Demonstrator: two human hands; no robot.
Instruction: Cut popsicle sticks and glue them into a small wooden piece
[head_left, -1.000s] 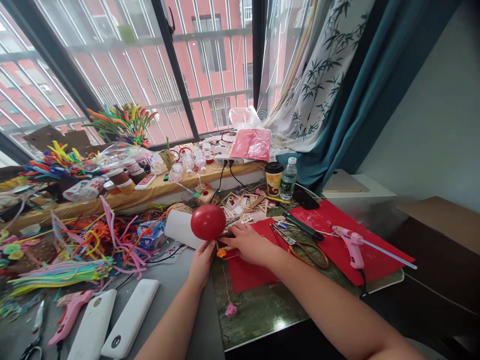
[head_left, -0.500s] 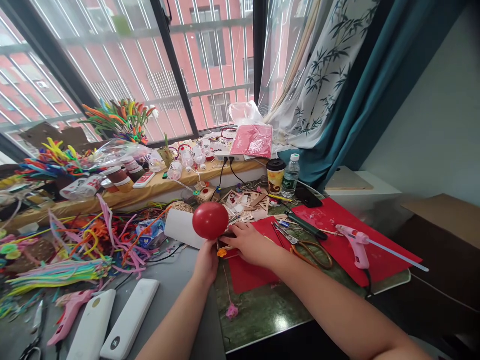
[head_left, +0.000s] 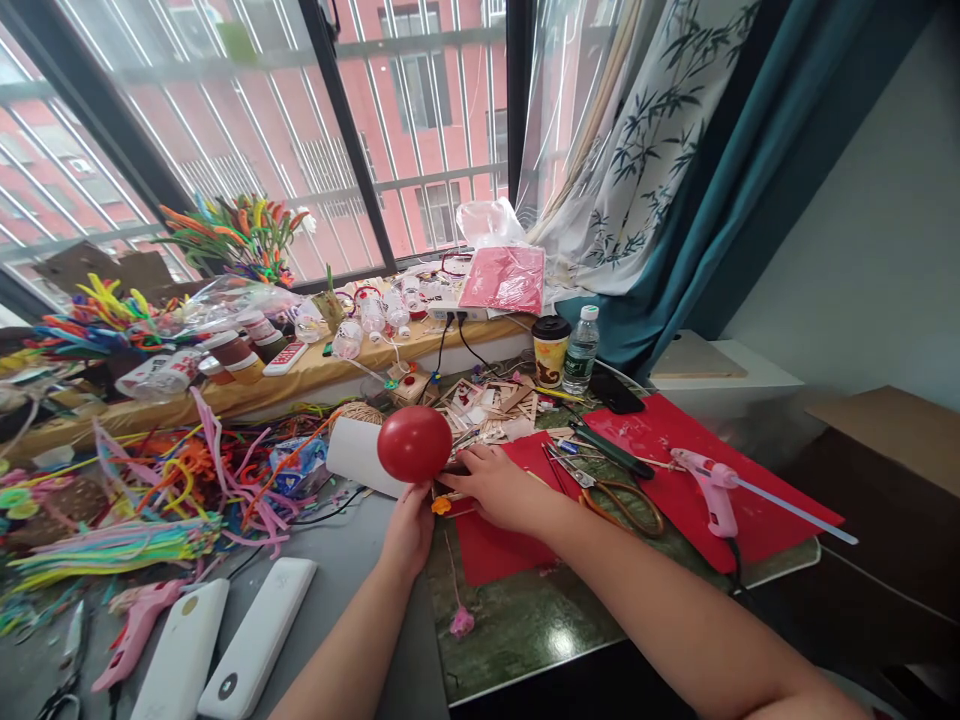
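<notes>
A round red balloon (head_left: 414, 444) stands just above my left hand (head_left: 409, 522), whose fingers are closed near its base; what they pinch is hidden. My right hand (head_left: 489, 486) reaches in from the right, fingers bent together over small wooden pieces beside the balloon; its fingertips are partly hidden. An orange flower (head_left: 442, 505) sits between the two hands. Below it a string runs down to a pink flower (head_left: 462, 622) on the green table. A red sheet (head_left: 487, 553) lies under my right hand.
Scissors (head_left: 619, 503) and a pink glue gun (head_left: 709, 490) lie to the right. A cup (head_left: 550, 352) and a water bottle (head_left: 582, 352) stand behind. Pipe cleaners (head_left: 120, 550), another glue gun (head_left: 139, 630) and two white devices (head_left: 259, 635) are at left.
The balloon and my left hand have shifted slightly to the left. My right hand has barely moved.
</notes>
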